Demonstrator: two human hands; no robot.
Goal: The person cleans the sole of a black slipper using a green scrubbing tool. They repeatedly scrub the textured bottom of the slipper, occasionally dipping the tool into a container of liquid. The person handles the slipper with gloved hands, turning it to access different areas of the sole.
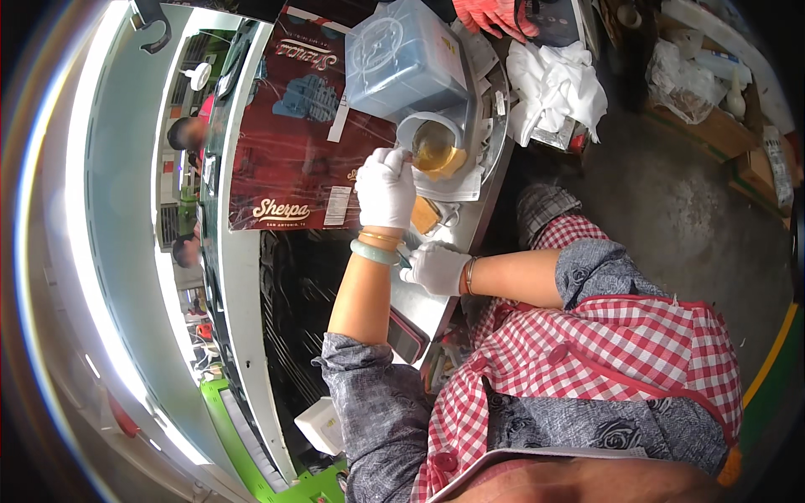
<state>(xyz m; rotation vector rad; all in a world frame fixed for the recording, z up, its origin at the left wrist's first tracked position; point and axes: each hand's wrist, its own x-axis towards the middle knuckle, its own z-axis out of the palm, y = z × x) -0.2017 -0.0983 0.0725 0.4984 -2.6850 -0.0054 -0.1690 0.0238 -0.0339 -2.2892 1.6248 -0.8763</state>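
Two white-gloved hands work at a narrow metal counter [436, 306] in the head view. The left hand [385, 188] reaches up the counter, its grip closed on the rim of a clear cup [433, 147] that holds amber liquid; the cup sits just below a blue-tinted plastic box [405, 59] and touches the white paper beneath it. A pale green bangle [374, 252] circles that wrist. The right hand [436, 267] rests lower on the counter, fingers curled together around a thin tool that is too small to make out. Between the two hands lies a small tan block [424, 215]. Left of the cup stands a dark red carton [293, 126] wrapped in clear film. A heap of white cloth [558, 84] lies to the right, and a dark phone [405, 334] rests near the left elbow.
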